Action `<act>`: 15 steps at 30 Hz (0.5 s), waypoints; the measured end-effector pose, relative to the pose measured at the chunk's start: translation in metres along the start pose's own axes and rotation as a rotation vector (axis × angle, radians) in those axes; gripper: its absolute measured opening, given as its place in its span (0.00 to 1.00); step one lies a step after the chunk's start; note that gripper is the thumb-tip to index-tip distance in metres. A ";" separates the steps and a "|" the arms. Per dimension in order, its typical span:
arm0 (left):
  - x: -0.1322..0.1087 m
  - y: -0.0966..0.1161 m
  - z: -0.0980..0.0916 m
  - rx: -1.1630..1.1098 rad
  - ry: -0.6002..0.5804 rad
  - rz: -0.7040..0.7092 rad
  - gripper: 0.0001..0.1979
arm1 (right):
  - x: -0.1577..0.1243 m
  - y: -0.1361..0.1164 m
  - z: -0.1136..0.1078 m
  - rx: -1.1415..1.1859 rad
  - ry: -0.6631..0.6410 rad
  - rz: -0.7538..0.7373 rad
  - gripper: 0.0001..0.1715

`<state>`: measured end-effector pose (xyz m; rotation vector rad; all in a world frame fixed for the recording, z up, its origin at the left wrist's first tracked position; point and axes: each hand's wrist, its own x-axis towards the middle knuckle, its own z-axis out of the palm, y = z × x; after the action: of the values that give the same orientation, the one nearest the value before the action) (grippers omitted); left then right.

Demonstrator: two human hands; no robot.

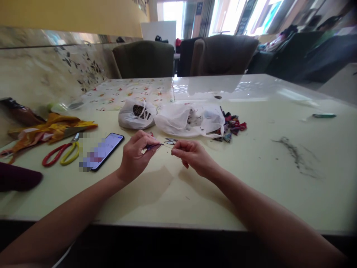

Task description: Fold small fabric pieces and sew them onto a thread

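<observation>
Above the middle of the table, my left hand (136,150) pinches a small purple piece of cloth (152,146) at its fingertips. Facing it, my right hand (193,154) is closed in a pinch on a thin strand (167,146) that runs to the cloth; whether it is a needle or thread I cannot tell. Just behind the fingers lie small thread snips (170,141), partly hidden. A phone (107,150) with its screen lit rests left of my left hand.
Two white plastic bags (125,118) stand behind my hands, one holding dark grains. Small patterned cloth pieces (235,124) lie right of them. Red-and-yellow-handled scissors (65,152) and yellow cloth (57,126) are at left. Loose dark threads (292,150) and a green object (324,115) lie at right.
</observation>
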<state>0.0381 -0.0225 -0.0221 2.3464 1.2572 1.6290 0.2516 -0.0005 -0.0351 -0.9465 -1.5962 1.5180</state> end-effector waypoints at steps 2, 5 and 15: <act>0.003 -0.004 -0.004 0.057 0.046 0.161 0.02 | 0.000 -0.001 -0.001 0.014 0.011 -0.009 0.18; 0.009 -0.009 -0.010 0.111 0.063 0.300 0.06 | 0.002 -0.003 -0.003 0.000 0.034 -0.012 0.19; 0.010 -0.046 -0.026 0.202 0.150 0.276 0.05 | 0.006 -0.003 -0.017 -0.388 0.146 0.013 0.15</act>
<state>-0.0091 0.0041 -0.0228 2.6661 1.2191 1.8691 0.2641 0.0130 -0.0310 -1.2494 -1.8131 1.1354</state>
